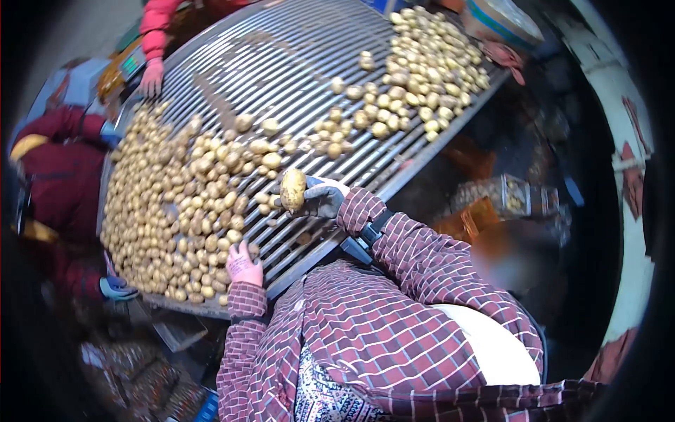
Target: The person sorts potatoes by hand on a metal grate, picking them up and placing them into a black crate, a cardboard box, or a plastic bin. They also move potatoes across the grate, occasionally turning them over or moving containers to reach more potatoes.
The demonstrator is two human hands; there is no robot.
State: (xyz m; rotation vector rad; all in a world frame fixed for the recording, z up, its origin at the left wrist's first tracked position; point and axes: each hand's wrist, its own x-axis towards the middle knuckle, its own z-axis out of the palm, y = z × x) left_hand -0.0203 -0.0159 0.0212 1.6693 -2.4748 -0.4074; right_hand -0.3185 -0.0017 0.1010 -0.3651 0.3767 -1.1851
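Many potatoes [176, 204] lie piled over the left part of a slatted metal table [274, 70], with another heap at its upper right. My right hand [322, 197], in a grey-and-dark glove, holds one large potato [293, 190] above the slats near the front edge. My left hand [244, 265], in a pink glove, rests at the near edge of the pile. Its fingers are spread against the small potatoes, and it grips nothing that I can make out.
A co-worker's pink-gloved hand [152, 77] reaches in at the upper left. Another person in dark red [63, 169] stands at the left edge, a blue-gloved hand [117, 288] by the table corner. Packed bags [513, 195] lie at right, others [151, 387] at lower left.
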